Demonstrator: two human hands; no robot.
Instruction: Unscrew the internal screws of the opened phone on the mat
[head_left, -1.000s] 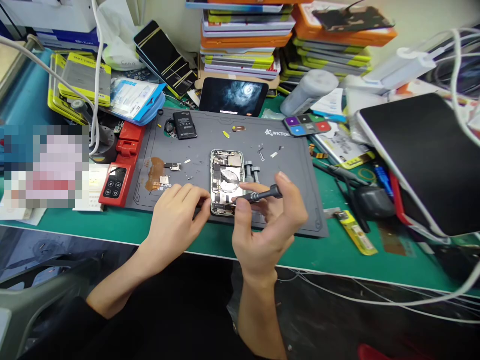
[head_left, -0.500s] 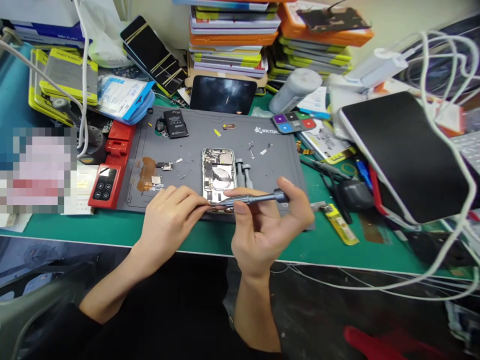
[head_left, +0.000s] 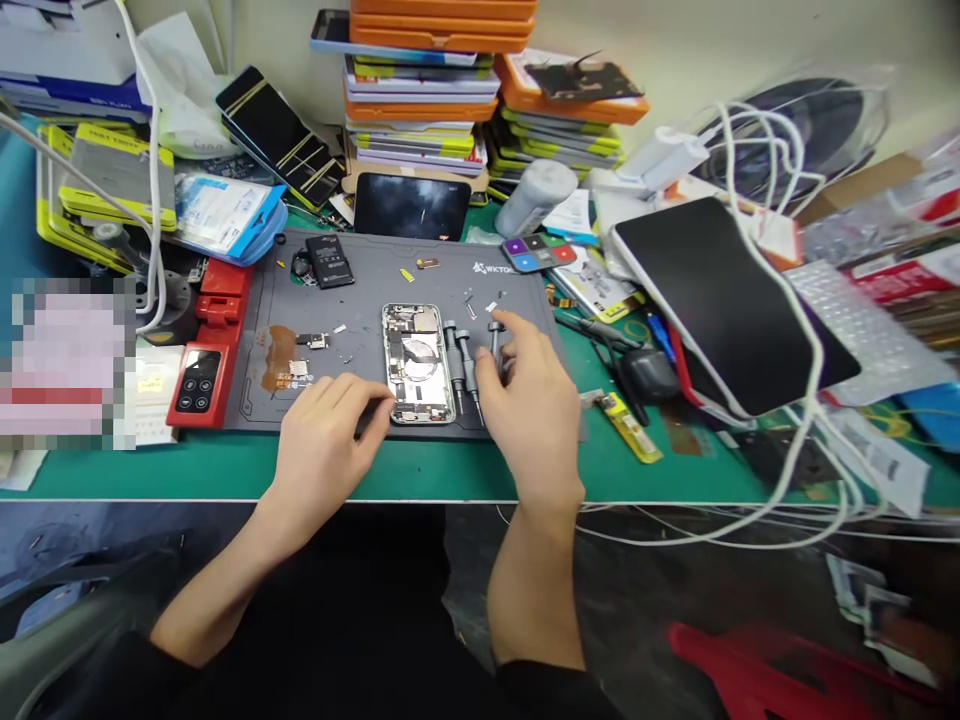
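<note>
An opened smartphone (head_left: 417,365) lies face up on the grey work mat (head_left: 360,300), its inner boards and a round coil exposed. At its lower left edge is my left hand (head_left: 326,430), thumb and forefinger pinched together; what is between them, if anything, is too small to make out. My right hand (head_left: 532,410) is to the right of the phone, thumb and fingers around a grey screwdriver (head_left: 495,336) whose lower part is hidden. Two similar screwdrivers (head_left: 454,365) lie side by side between that hand and the phone.
Loose on the mat are a black battery (head_left: 330,262), a small camera-like part (head_left: 319,341) and tiny metal pieces. A red device (head_left: 199,385) borders the mat's left. Behind stand a dark screen (head_left: 412,207) and stacked boxes (head_left: 420,110). A white-edged tablet (head_left: 731,300) and cables lie right.
My right hand has lowered the screwdriver from over the phone to the mat, beside the other two. My left fingertips have shifted to the phone's lower left edge. The view has shifted a little.
</note>
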